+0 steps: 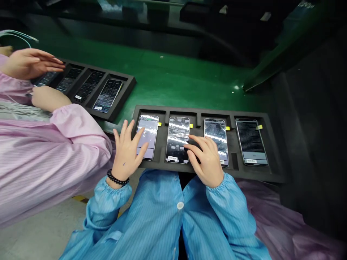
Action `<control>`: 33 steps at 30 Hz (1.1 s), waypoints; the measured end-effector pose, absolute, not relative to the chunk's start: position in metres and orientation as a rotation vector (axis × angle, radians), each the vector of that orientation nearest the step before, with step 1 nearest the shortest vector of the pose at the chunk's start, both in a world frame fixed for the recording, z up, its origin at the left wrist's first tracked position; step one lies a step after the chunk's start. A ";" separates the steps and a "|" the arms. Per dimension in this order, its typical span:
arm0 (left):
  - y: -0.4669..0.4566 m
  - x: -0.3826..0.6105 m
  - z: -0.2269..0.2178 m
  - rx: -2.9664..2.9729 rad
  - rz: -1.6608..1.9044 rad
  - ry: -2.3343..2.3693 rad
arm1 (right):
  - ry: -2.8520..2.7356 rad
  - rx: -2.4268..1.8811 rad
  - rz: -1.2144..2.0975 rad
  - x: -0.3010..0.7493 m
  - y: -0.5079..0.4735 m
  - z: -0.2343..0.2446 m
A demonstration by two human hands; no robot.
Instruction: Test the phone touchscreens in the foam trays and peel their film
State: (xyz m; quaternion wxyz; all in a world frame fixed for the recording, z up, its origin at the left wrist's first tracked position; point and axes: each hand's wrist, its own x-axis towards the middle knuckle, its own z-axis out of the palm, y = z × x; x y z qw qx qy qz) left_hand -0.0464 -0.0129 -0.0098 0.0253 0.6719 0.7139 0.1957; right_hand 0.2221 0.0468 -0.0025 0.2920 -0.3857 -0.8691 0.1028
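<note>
A black foam tray point(200, 112) lies in front of me, holding several smartphones face up in separate slots, their screens lit. My left hand point(127, 151) is spread, its fingertips resting on the left edge of the leftmost smartphone point(146, 137). My right hand point(204, 159) lies over the gap between the second smartphone point(178, 140) and the third smartphone point(217, 141), its fingertips touching both. Neither hand grips anything. The rightmost smartphone point(251, 141) stands apart from my hands. Small yellow tabs stick out beside the phones.
To the left, a co-worker's pink-sleeved hands point(31, 64) work over a second black tray point(114, 97) of phones. A green work surface point(173, 72) runs behind the trays. A dark panel point(306, 144) rises on the right. Cables lie at the far left.
</note>
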 end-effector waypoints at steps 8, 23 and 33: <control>0.002 -0.040 0.002 2.173 0.575 2.205 | -2.306 -1.063 0.314 0.223 0.046 -0.002; 0.087 -0.037 0.007 1.972 0.023 2.183 | -2.327 -1.060 0.319 0.223 0.045 -0.002; 0.090 -0.028 -0.002 2.005 0.120 2.309 | -2.307 -1.085 0.345 0.223 0.044 -0.003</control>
